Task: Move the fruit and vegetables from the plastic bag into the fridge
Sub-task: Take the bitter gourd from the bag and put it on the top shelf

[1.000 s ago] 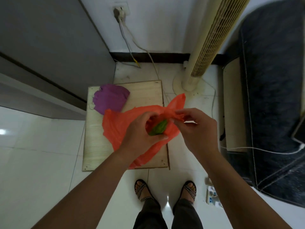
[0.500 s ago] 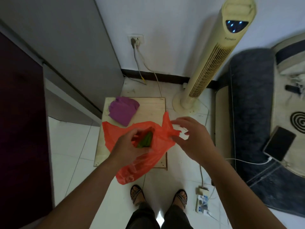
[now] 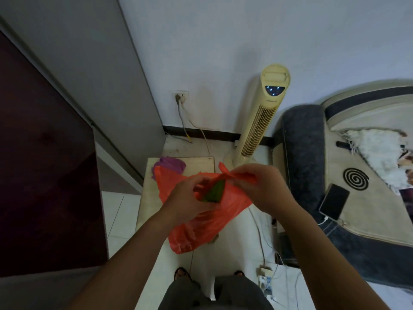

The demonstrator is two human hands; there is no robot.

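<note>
An orange plastic bag point(image 3: 201, 229) hangs in the air in front of me, above a low wooden board point(image 3: 147, 198). My left hand point(image 3: 187, 200) is at the bag's mouth, fingers closed on a green vegetable point(image 3: 215, 193) that sticks out of it. My right hand point(image 3: 263, 186) pinches the bag's right handle point(image 3: 239, 175) and holds the mouth apart. The grey fridge point(image 3: 93, 70) stands at the left with its dark door point(image 3: 44, 164) nearest me; its inside is hidden.
A purple bag point(image 3: 169, 163) lies on the board behind the orange one. A cream tower fan point(image 3: 261, 117) stands at the wall. A dark sofa with a phone point(image 3: 334, 201) is at the right. A power strip point(image 3: 264, 278) and cables lie on the floor by my feet.
The view has tilted up, showing more wall, fan and fridge. The bag has come up off the board, and both hands have risen with it. The green vegetable shows further out of the bag.
</note>
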